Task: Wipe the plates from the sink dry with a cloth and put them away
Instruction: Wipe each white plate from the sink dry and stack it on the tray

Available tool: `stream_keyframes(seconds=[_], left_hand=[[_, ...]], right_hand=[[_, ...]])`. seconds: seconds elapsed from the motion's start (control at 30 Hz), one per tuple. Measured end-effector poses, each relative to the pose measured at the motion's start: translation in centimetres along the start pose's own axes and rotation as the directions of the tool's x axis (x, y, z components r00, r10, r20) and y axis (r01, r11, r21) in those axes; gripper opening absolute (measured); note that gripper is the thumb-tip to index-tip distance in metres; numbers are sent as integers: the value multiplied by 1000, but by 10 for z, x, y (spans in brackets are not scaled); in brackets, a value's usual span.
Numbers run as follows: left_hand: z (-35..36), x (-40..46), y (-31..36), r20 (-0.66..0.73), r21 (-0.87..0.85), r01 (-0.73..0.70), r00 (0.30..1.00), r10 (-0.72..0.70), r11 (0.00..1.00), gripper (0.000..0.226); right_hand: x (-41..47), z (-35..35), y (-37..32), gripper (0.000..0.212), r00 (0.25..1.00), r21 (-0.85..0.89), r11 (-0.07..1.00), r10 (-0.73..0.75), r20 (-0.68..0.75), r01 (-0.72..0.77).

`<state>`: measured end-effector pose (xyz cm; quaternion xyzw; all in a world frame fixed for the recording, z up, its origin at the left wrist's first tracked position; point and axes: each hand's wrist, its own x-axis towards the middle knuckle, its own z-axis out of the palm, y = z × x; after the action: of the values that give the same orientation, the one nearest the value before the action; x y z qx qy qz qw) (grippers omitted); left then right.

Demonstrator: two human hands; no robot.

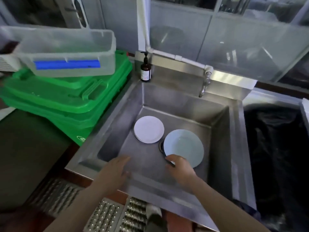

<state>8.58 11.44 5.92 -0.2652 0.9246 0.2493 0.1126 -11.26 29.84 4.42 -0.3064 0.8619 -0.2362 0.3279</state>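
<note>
Right hand [179, 164] pinches near rim of blue plate [185, 144], which lies over the drain on the sink [222, 124] floor. Left hand [115, 169] open, holding nothing. White plates [148, 129] stacked just beside. Risk: wet rim w/ thin grip, prob slips, chips on steel. No cloth visible; white stack count unclear.

Two plate stacks, one white [148, 129] and one pale blue [185, 144], lie in a steel sink [220, 136]; two hands; one pump bottle [145, 68].
</note>
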Motion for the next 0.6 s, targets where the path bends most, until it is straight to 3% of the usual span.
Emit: stream_keyframes(seconds=[0.1,0.2,0.33,0.4,0.53,0.6], left_hand=[[3,10,-21,8,-173,73,997,-73,982,56],[-1,25,-36,1,-437,204,974,-226,876,43],[-14,49,-52,38,-738,301,912,-409,604,26],[-21,58,-56,112,-872,320,866,-487,370,27],[-28,72,-64,298,-945,319,761,-577,-68,25],[-25,73,-70,310,-948,290,737,-600,-134,24]], right_hand=[[38,18,-4,14,995,28,996,84,56,-85],[87,35,0,27,976,83,974,203,76,-209],[148,59,4,19,896,314,841,395,202,-441],[176,69,4,21,839,413,730,477,263,-545],[226,88,2,24,783,566,560,547,295,-605],[252,96,-1,31,731,590,483,612,301,-647]])
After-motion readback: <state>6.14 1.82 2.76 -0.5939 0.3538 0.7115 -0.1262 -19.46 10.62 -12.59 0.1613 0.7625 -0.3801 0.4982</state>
